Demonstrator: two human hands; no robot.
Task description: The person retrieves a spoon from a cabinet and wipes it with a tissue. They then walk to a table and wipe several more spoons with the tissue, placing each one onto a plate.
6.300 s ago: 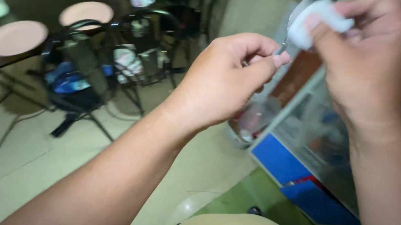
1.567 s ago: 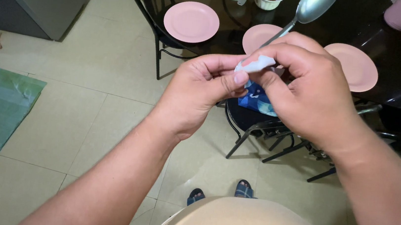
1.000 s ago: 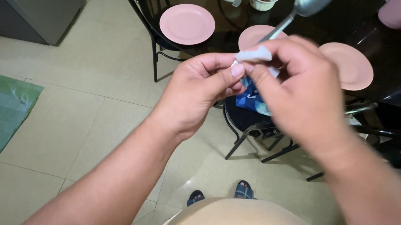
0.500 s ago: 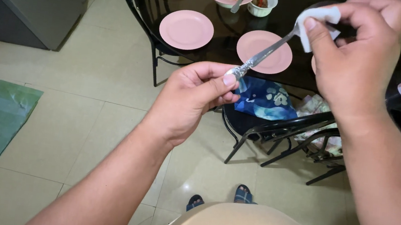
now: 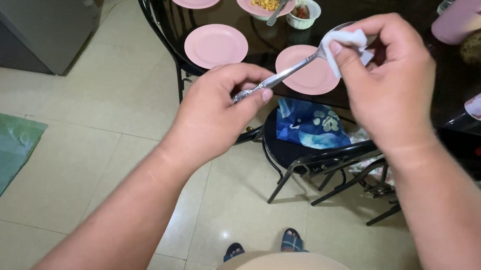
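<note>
Dark dining table (image 5: 401, 80), pink plates | left hand (image 5: 213, 114) pinches spoon (image 5: 285, 74) handle | right hand (image 5: 386, 79) presses white tissue (image 5: 345, 42) around bowl | step: wiping; next needs steady handle.

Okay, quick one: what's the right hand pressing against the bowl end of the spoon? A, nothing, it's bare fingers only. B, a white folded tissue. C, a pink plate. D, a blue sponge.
B: the right hand pinches a white folded tissue around the bowl end of the spoon, while the left hand holds the handle.
</note>
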